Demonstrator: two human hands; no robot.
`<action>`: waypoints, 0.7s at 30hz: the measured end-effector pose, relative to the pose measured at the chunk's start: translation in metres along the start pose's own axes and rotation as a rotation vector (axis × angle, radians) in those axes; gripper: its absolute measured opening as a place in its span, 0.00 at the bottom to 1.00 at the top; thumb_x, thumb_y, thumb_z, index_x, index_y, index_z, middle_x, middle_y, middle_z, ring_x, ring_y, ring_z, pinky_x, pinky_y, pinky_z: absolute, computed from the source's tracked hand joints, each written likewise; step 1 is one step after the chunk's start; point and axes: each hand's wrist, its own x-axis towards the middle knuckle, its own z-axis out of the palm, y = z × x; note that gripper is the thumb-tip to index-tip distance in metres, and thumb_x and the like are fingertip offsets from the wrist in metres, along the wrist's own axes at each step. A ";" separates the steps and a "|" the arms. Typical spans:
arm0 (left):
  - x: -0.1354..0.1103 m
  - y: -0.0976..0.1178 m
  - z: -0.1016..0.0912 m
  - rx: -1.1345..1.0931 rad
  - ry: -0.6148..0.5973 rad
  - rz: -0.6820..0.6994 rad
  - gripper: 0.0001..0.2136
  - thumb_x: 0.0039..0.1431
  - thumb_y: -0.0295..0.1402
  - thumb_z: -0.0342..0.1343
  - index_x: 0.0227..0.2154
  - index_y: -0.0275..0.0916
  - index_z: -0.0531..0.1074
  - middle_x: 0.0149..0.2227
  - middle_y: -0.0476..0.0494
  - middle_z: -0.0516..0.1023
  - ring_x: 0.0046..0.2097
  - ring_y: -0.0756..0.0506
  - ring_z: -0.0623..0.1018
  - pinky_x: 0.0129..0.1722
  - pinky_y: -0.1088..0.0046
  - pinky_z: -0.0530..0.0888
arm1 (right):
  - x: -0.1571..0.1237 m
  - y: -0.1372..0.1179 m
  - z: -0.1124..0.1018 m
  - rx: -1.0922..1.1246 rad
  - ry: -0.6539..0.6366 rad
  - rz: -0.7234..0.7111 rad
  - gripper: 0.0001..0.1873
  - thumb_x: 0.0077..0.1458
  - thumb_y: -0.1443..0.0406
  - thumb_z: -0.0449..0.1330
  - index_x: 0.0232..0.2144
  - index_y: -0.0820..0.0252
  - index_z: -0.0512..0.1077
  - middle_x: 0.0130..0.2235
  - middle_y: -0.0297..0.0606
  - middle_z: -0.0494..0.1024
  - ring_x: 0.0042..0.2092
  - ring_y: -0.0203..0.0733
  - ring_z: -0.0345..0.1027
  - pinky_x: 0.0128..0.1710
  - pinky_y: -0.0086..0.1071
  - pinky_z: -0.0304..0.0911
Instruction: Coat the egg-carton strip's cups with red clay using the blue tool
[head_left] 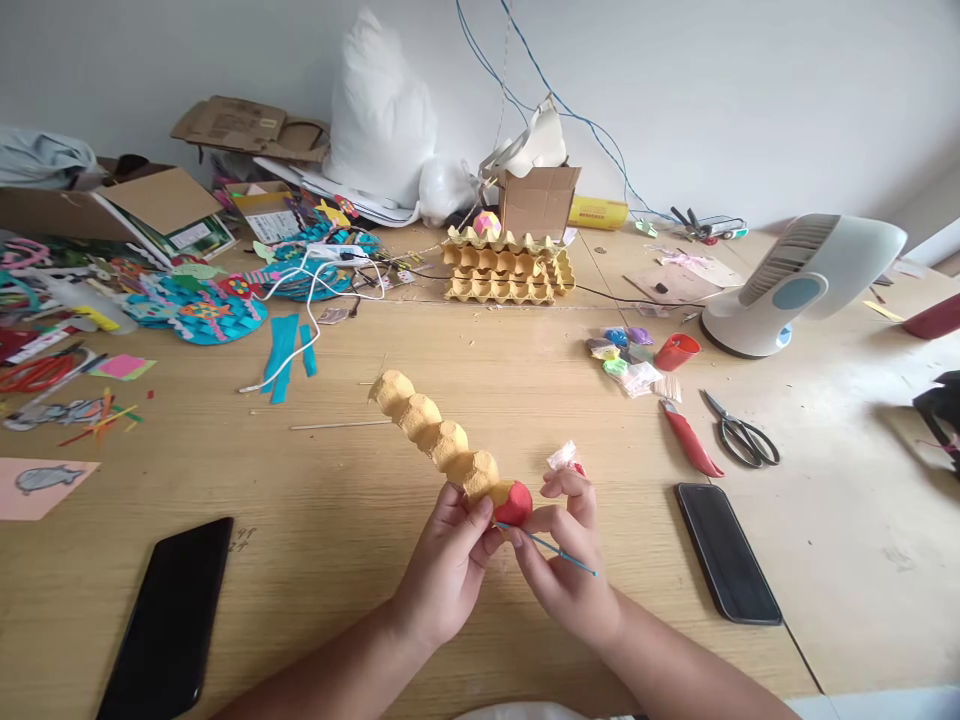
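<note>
A yellow strip of egg-carton cups slants up and to the left above the table. My left hand grips its near end, thumb pressed on top. Red clay covers the cup at that end. My right hand pinches a thin blue modelling tool, its tip against the lower edge of the red clay. The index finger of that hand lies close to the clay's right side. Just beyond my right fingers is a small clear plastic wrapper with some red in it.
Scissors, a red-handled cutter and a phone lie to the right. Another dark phone is at left. Egg trays, clay packets, a red cup and a white fan stand farther back.
</note>
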 end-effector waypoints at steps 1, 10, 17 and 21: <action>0.000 0.000 0.000 0.003 0.000 0.001 0.08 0.64 0.31 0.62 0.45 0.46 0.74 0.45 0.49 0.82 0.44 0.51 0.81 0.42 0.77 0.79 | 0.000 0.000 0.000 -0.013 0.006 0.009 0.08 0.59 0.73 0.61 0.36 0.55 0.70 0.48 0.41 0.59 0.52 0.50 0.59 0.56 0.54 0.59; -0.001 0.000 -0.002 -0.006 0.002 -0.003 0.09 0.65 0.30 0.62 0.46 0.46 0.74 0.46 0.50 0.82 0.45 0.50 0.82 0.42 0.77 0.79 | 0.001 -0.003 -0.002 0.020 -0.001 0.025 0.08 0.59 0.73 0.60 0.35 0.55 0.69 0.47 0.40 0.59 0.53 0.50 0.59 0.57 0.53 0.59; 0.000 0.003 -0.002 -0.058 -0.017 -0.041 0.10 0.65 0.30 0.61 0.47 0.46 0.73 0.47 0.50 0.82 0.45 0.51 0.82 0.42 0.79 0.79 | 0.004 -0.001 -0.005 0.075 -0.029 0.053 0.06 0.60 0.71 0.60 0.34 0.55 0.68 0.48 0.41 0.60 0.54 0.50 0.60 0.56 0.51 0.61; 0.000 0.004 -0.001 -0.064 -0.011 -0.045 0.10 0.65 0.29 0.62 0.47 0.46 0.73 0.46 0.50 0.82 0.45 0.52 0.82 0.42 0.80 0.78 | 0.006 -0.001 -0.006 0.073 -0.024 0.061 0.07 0.60 0.72 0.60 0.33 0.55 0.68 0.47 0.41 0.61 0.53 0.49 0.60 0.55 0.50 0.62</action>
